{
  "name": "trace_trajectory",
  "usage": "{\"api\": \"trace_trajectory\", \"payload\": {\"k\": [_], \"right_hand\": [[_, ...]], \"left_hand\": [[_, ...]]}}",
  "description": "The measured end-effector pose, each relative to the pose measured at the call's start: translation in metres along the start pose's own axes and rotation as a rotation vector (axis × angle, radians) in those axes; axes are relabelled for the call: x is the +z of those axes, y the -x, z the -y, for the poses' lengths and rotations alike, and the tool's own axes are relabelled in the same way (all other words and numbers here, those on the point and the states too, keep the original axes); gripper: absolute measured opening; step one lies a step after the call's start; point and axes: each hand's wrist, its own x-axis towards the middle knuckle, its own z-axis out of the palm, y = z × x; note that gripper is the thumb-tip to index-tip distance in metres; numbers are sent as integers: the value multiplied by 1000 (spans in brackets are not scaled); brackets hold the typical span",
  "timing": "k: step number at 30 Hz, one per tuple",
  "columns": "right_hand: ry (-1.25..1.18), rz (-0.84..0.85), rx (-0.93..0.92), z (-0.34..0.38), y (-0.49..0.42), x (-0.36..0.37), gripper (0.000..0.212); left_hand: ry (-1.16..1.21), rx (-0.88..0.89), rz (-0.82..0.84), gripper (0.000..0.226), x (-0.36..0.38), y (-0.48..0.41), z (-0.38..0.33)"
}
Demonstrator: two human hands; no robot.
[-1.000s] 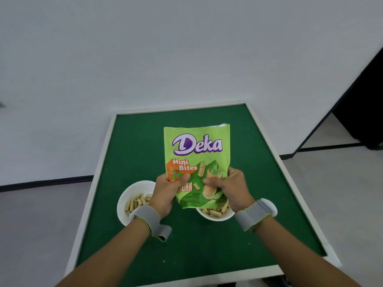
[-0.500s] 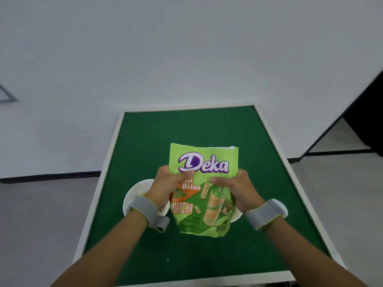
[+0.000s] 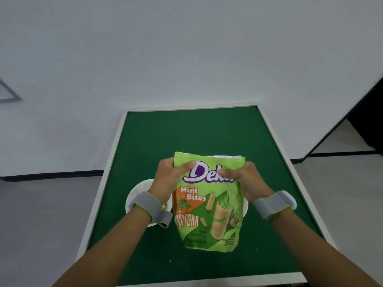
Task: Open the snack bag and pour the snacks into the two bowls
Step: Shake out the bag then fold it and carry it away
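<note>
I hold a light green snack bag (image 3: pixel 209 206) upright above the table, its open top showing a white inner edge. My left hand (image 3: pixel 169 179) grips the bag's upper left corner. My right hand (image 3: pixel 243 179) pinches the upper right side over the logo. A white bowl (image 3: pixel 134 195) sits under my left wrist, with a few wafer pieces just visible beside the wristband. Only a thin white rim of a second bowl (image 3: pixel 246 206) shows to the right of the bag; its contents are hidden.
The green table (image 3: pixel 196 133) has a pale raised border and ends close to a white wall at the back. Grey floor lies on both sides. A dark opening is at the far right. Grey bands wrap both wrists.
Both hands slid up the bag from its lower part to its top. The bag came lower and nearer, and it now hides the right bowl almost fully.
</note>
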Motion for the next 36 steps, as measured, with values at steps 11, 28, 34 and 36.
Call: {"api": "trace_trajectory", "payload": {"k": [11, 28, 34, 36], "right_hand": [[1101, 221, -446, 34, -1, 16, 23], [1061, 77, -484, 25, -6, 44, 46], [992, 162, -476, 29, -1, 37, 19], [996, 191, -495, 30, 0, 36, 18]], "left_hand": [[-270, 27, 170, 14, 0, 10, -10], [-371, 268, -47, 20, 14, 11, -10], [-299, 163, 55, 12, 14, 12, -11], [-281, 158, 32, 11, 14, 12, -12]]}}
